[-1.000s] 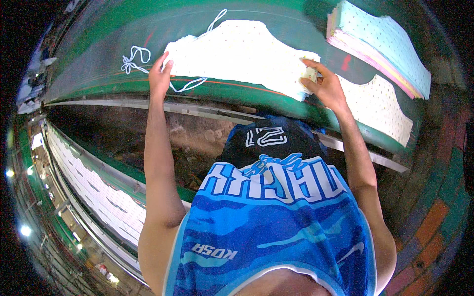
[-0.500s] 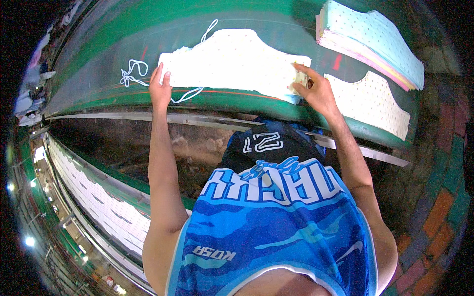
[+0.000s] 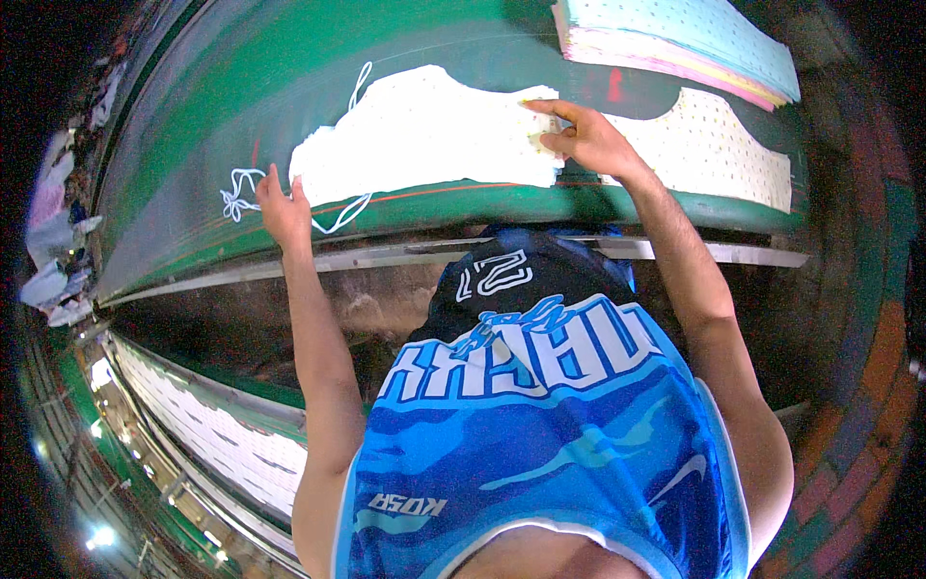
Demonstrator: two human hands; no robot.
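A stack of cut white fabric pieces [image 3: 424, 135], washed out by glare, lies on a green table [image 3: 463, 34]. My left hand [image 3: 286, 210] is at the stack's left end, fingers apart, thumb by the fabric edge. At the opposite end, my right hand [image 3: 598, 145] rests its spread index finger and thumb on the fabric's right edge. White cord [image 3: 361, 87] sticks out from under the stack at top and bottom, and a looped bundle of cord [image 3: 238, 196] lies left of my left hand.
To the right lies a cream dotted fabric piece [image 3: 714, 150], partly behind my right hand. Beyond it sits a thick pile of pastel fabric pieces [image 3: 675, 43]. A pale metal rail [image 3: 714, 253] runs along the table's near edge. Another long table with white fabric [image 3: 212, 425] stands lower left.
The whole view has shifted and turned slightly. My left hand has come away from the top of the fabric to just beside its left edge. My right hand stays at the right end.
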